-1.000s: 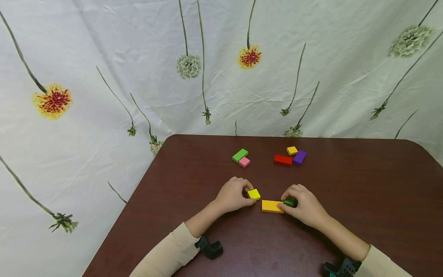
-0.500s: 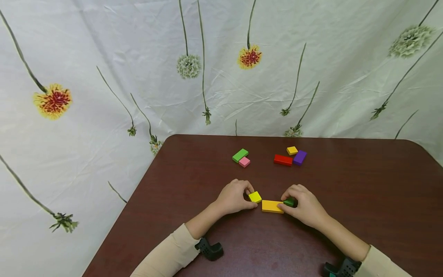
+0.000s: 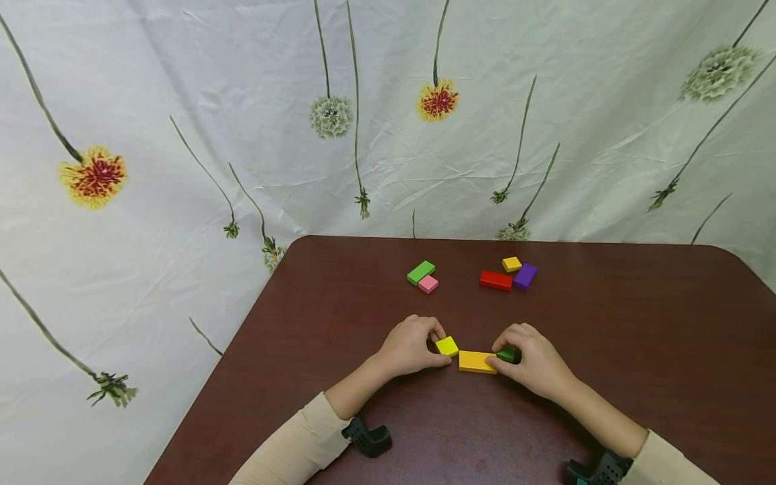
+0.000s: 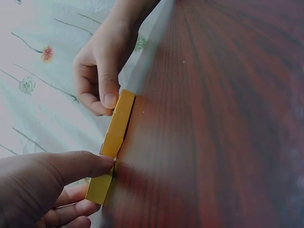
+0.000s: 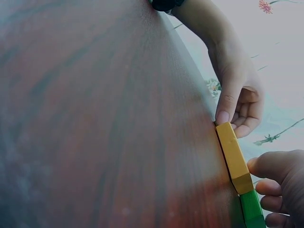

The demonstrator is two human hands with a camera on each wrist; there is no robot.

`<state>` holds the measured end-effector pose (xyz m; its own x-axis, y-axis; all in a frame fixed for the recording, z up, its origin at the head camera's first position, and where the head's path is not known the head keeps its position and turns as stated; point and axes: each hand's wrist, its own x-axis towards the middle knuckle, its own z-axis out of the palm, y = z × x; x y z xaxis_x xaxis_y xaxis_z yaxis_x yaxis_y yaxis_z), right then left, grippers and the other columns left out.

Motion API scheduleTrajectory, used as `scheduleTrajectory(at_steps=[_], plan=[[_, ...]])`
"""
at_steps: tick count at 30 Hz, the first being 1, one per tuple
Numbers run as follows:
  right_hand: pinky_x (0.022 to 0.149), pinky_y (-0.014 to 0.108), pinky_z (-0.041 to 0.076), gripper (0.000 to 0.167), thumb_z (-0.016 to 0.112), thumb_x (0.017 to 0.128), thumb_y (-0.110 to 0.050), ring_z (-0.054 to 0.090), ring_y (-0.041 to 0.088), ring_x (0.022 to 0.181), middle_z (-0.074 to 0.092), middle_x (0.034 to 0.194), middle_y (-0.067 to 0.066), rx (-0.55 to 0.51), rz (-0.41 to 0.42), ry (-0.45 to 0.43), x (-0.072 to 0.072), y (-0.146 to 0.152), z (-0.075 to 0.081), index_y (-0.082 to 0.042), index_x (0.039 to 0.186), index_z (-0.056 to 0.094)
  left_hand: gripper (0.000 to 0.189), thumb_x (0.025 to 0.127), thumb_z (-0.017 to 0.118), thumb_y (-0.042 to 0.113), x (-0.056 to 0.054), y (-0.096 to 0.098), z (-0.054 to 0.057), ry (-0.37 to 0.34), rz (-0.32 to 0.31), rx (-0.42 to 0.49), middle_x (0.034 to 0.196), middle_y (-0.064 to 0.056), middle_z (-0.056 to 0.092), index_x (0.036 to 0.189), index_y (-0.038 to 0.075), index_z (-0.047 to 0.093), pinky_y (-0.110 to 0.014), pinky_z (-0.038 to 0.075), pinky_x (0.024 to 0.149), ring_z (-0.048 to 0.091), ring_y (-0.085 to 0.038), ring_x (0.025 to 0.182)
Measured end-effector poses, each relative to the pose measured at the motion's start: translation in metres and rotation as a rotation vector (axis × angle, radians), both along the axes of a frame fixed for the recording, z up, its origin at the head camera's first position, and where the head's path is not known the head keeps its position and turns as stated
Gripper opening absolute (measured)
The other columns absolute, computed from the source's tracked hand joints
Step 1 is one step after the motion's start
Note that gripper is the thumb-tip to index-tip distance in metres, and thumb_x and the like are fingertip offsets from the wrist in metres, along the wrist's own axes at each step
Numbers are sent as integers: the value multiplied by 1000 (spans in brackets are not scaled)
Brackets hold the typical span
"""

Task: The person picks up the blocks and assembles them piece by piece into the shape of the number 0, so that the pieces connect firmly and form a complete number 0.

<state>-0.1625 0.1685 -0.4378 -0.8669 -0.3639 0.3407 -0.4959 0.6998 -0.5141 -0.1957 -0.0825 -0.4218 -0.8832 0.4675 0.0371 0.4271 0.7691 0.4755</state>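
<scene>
My left hand (image 3: 411, 346) pinches a bright yellow block (image 3: 447, 346) between thumb and fingers. Just right of it lies a longer orange-yellow block (image 3: 475, 362), flat on the table; the yellow block sits turned at its left end. My right hand (image 3: 535, 360) curls round a green block (image 3: 506, 354) at the other end, partly hidden by that hand. Its thumb overlaps the right end of the orange-yellow block. In the right wrist view the green block (image 5: 251, 208) lines up end to end with the orange-yellow block (image 5: 233, 156).
Farther back on the brown table (image 3: 364, 289) lie a light green block (image 3: 421, 271) and a pink block (image 3: 428, 283) side by side. To their right sit a red block (image 3: 496, 281), a purple block (image 3: 525, 276) and a small yellow-orange block (image 3: 512, 263). A flowered cloth (image 3: 242, 87) hangs behind.
My left hand has moved slightly down and right with the yellow block, bringing it against the left end of the orange-yellow block. My right hand has stayed in place.
</scene>
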Motion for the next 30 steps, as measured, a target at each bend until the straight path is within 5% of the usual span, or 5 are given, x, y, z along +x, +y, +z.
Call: scheduleTrajectory(at_steps=[10, 21, 30], plan=[[67, 28, 47, 18, 83, 78, -21, 47, 9, 78, 55, 83, -13, -1, -6, 0, 1, 0, -1, -21, 81, 65, 37, 75, 83, 38, 0, 1, -2, 20, -15, -15, 87, 9, 57, 98, 17, 65, -25, 44, 74, 50, -11, 87], [65, 28, 47, 19, 84, 76, -20, 47, 8, 77, 55, 82, -14, -18, 12, 38, 0, 0, -2, -21, 80, 65, 21, 85, 74, 35, 6, 11, -2, 263, -113, 6, 88, 6, 61, 93, 16, 69, -24, 42, 71, 50, -11, 83], [66, 28, 47, 19, 83, 77, -21, 47, 8, 78, 56, 83, -13, -12, 20, 35, -2, 0, -2, -21, 81, 65, 16, 82, 77, 34, 9, 18, -7, 327, -127, -25, 86, 9, 62, 85, 19, 72, -19, 36, 63, 47, -7, 74]])
